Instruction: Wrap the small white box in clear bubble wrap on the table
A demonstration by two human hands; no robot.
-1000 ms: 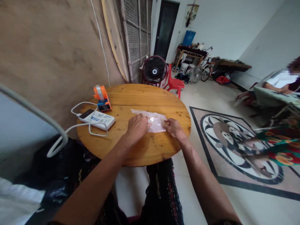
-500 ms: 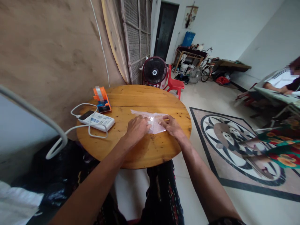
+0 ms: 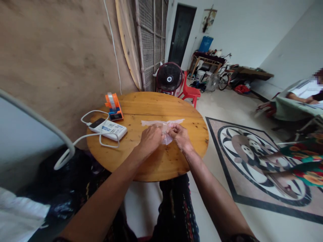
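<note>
A pale pink, translucent piece of plastic wrapping lies bunched between my hands on a round wooden table. Its upper edge spreads out flat to both sides. My left hand is closed on the left part, knuckles up, with the fingertips partly hidden. From the other side my right hand pinches the wrapping between thumb and fingers. The two hands are close together. Whether anything is inside the folds cannot be made out.
At the table's left are an orange tape dispenser and a white power bank with a looped white cable. Behind the table stand a fan and a red chair. A person sits at another table, right.
Both hands have drawn closer together, bunching the wrapping that lay flatter before. My right hand has shifted left, and the view has turned slightly.
</note>
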